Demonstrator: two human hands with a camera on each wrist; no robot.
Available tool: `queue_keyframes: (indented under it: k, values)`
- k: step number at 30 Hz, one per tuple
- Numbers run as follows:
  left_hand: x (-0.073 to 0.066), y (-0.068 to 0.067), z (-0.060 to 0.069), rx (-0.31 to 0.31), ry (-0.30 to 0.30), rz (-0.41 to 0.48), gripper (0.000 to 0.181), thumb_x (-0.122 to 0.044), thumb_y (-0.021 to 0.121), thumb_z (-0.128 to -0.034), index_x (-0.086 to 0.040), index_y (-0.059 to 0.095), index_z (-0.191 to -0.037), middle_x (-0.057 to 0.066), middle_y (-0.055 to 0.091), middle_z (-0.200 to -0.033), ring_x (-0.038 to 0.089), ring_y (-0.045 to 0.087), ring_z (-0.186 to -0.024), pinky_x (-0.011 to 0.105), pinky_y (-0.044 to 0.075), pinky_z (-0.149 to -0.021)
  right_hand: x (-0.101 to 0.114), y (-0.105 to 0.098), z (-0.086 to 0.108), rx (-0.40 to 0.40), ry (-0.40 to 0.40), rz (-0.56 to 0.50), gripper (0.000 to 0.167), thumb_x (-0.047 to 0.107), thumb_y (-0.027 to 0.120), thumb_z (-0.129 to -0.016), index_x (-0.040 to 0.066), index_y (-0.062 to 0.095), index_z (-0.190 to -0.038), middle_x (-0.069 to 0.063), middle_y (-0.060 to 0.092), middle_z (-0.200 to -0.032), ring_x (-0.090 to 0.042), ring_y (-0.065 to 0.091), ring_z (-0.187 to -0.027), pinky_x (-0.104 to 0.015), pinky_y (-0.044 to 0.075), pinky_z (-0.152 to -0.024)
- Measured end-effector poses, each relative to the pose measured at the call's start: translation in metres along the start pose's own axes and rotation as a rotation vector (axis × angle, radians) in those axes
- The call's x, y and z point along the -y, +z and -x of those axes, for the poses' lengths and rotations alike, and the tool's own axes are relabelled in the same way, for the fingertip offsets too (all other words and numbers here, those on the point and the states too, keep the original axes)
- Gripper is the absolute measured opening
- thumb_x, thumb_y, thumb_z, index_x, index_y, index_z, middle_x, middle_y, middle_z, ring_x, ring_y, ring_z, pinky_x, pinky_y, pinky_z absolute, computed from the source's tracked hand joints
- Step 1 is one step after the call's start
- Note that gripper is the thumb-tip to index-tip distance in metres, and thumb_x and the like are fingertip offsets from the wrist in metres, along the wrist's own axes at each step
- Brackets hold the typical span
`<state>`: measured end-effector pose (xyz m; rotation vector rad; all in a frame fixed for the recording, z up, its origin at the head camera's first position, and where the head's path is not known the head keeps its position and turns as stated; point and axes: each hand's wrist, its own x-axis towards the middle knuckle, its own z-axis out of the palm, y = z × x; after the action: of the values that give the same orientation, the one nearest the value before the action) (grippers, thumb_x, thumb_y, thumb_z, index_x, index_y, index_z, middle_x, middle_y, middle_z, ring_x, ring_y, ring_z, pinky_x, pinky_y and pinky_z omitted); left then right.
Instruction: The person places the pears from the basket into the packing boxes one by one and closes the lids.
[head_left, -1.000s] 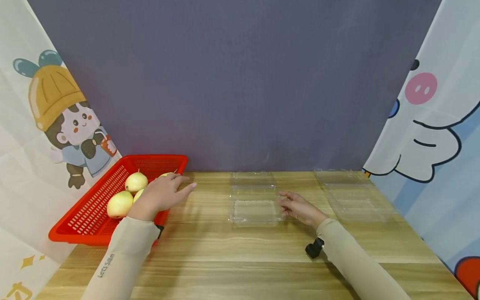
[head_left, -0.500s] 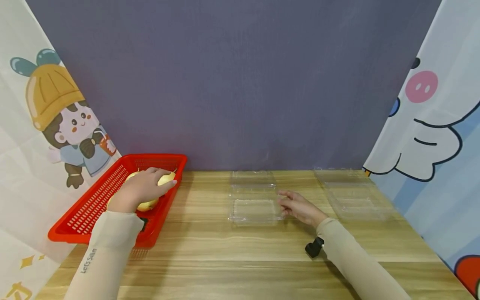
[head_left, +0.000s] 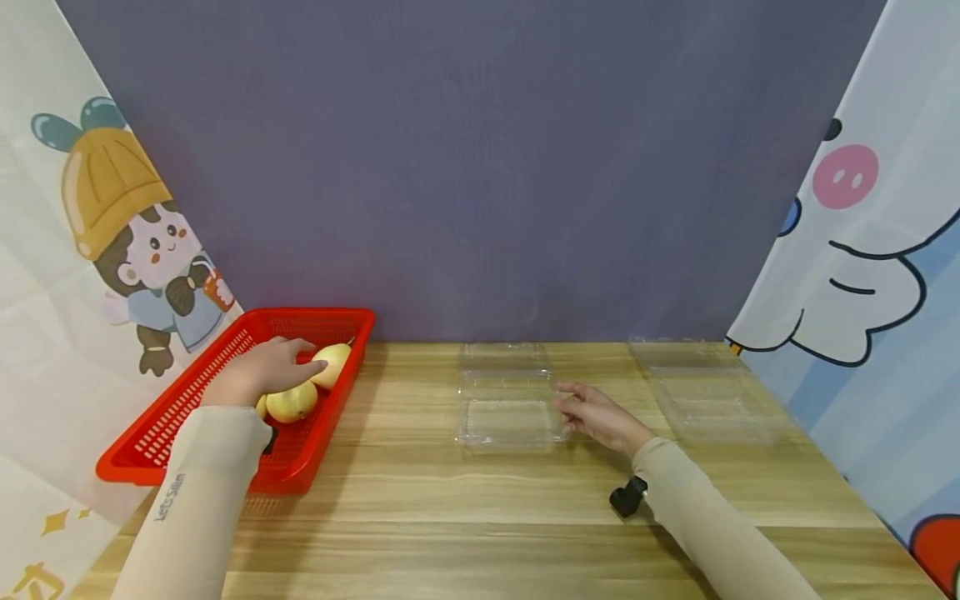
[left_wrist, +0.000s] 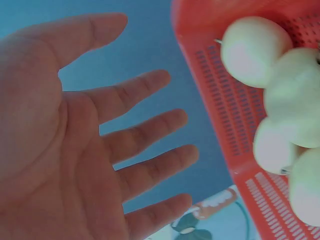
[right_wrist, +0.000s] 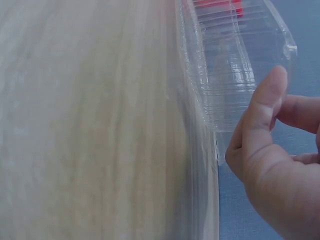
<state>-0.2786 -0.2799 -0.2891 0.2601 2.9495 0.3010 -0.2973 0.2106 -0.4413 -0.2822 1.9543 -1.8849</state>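
Note:
My left hand [head_left: 258, 372] is over the red plastic basket [head_left: 300, 475], above the pale yellow pears [head_left: 291, 403], with its fingers spread and nothing in them. In the left wrist view its palm and straight fingers stand apart from the basket wall and several pears [left_wrist: 295, 100]. On the table, my right hand [head_left: 600, 418] holds the right edge of an opened clear plastic container [head_left: 510, 421] between thumb and curled fingers. The right wrist view has the thumb against the corner of that container [right_wrist: 225, 65]. My left hand hides part of the fruit in the head view.
A second clear plastic container [head_left: 708, 404] lies opened at the right of the wooden table [head_left: 450, 517]. A dark grey panel [head_left: 480, 167] rises along the back edge. Printed curtains [head_left: 45, 333] hang on both sides.
My left hand has moved left and slightly back over the basket, uncovering pears at the basket's right side. My right hand and the containers have stayed in place.

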Motion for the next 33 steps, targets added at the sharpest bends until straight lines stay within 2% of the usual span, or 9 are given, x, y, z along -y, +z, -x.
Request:
queue_keyframes:
  k: [4,9,13,16,24,29,33]
  values:
    - [0.010,0.004,-0.006,0.034,-0.022,0.011,0.071,-0.048,0.054,-0.0987,0.009,0.047,-0.141,0.040,0.040,-0.143,0.059,0.032,-0.132,0.072,0.032,-0.102,0.001,0.001,0.000,0.003,0.008,-0.006,0.060,0.007,0.047,-0.106,-0.008,0.016,-0.155,-0.010,0.048,-0.094,-0.012,0.048,-0.075,-0.023,0.048,-0.064]
    - [0.021,0.009,-0.013,0.062,-0.038,0.013,0.066,-0.041,0.056,-0.0980,0.012,0.050,-0.137,0.038,0.046,-0.138,0.055,0.042,-0.125,0.069,0.038,-0.099,0.000,0.002,-0.001,0.019,0.002,-0.008,0.059,0.005,0.044,-0.106,-0.008,0.014,-0.155,-0.008,0.049,-0.092,-0.012,0.048,-0.075,-0.023,0.048,-0.065]
    - [0.027,0.010,-0.012,0.116,-0.104,0.046,0.068,-0.044,0.056,-0.0970,0.010,0.048,-0.139,0.037,0.047,-0.137,0.051,0.047,-0.119,0.068,0.041,-0.096,0.000,0.002,-0.002,0.031,-0.005,-0.014,0.058,0.003,0.042,-0.106,-0.008,0.013,-0.155,-0.008,0.048,-0.092,-0.012,0.048,-0.076,-0.023,0.049,-0.065]
    - [0.031,0.009,-0.011,0.151,-0.141,0.065,0.072,-0.047,0.056,-0.0964,0.007,0.045,-0.143,0.037,0.044,-0.140,0.050,0.046,-0.119,0.068,0.041,-0.094,-0.001,0.002,-0.002,0.034,-0.007,-0.011,0.058,0.003,0.042,-0.107,-0.008,0.013,-0.156,-0.008,0.049,-0.092,-0.012,0.048,-0.076,-0.023,0.049,-0.065]
    - [0.039,0.012,-0.016,0.228,-0.174,0.112,0.080,-0.048,0.059,-0.0940,0.008,0.036,-0.147,0.036,0.036,-0.145,0.052,0.039,-0.124,0.068,0.034,-0.100,0.001,0.002,-0.002,0.029,0.006,-0.010,0.058,0.004,0.043,-0.106,-0.006,0.014,-0.156,-0.009,0.048,-0.092,-0.012,0.048,-0.075,-0.024,0.049,-0.064]
    - [0.039,0.015,-0.021,0.230,-0.174,0.108,0.079,-0.046,0.059,-0.0945,0.010,0.035,-0.146,0.037,0.036,-0.144,0.051,0.040,-0.124,0.066,0.036,-0.101,0.002,0.001,-0.002,0.032,0.010,-0.005,0.058,0.004,0.043,-0.106,-0.006,0.014,-0.156,-0.010,0.048,-0.094,-0.013,0.048,-0.076,-0.024,0.049,-0.065]
    - [0.037,0.016,-0.021,0.227,-0.183,0.138,0.080,-0.044,0.059,-0.0948,0.011,0.033,-0.147,0.038,0.033,-0.146,0.051,0.038,-0.124,0.064,0.036,-0.103,0.002,0.001,-0.002,0.034,0.012,-0.005,0.058,0.005,0.044,-0.107,-0.005,0.015,-0.156,-0.011,0.048,-0.095,-0.013,0.049,-0.076,-0.024,0.050,-0.065]
